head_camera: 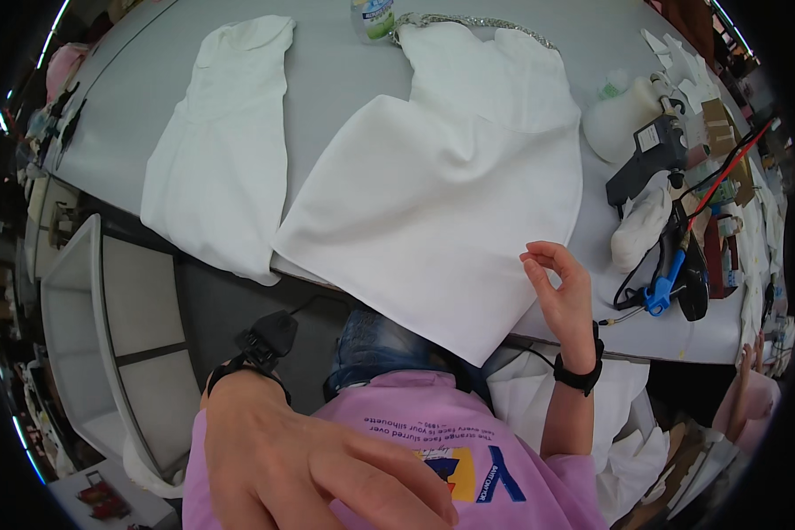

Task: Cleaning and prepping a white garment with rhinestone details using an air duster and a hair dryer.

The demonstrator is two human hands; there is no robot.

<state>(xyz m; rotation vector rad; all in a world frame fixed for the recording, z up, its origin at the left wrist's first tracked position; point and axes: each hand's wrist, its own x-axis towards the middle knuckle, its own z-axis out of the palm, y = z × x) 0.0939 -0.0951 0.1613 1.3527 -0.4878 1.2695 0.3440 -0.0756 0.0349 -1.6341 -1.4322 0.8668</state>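
A white garment (450,179) with a silvery beaded trim (477,21) at its top edge lies spread on the grey table, its lower corner hanging over the front edge. My right hand (560,285), fingers slightly curled and apart, is over or beside its lower right side; whether it touches the cloth is not plain. Close to the camera, in front of my pink shirt, is my left hand (331,464), with bent fingers and nothing seen in it; the fingertips are partly hidden. A second white garment (232,146) lies flat to the left.
On the table's right (676,341) are a black spray gun (652,152) with a pale cup, a blue air blow gun (666,285), a white wrapped bundle (639,232) and cables. A bottle (373,20) stands at the back. A grey bin (106,318) is at left; another person's arm (742,391) shows far right.
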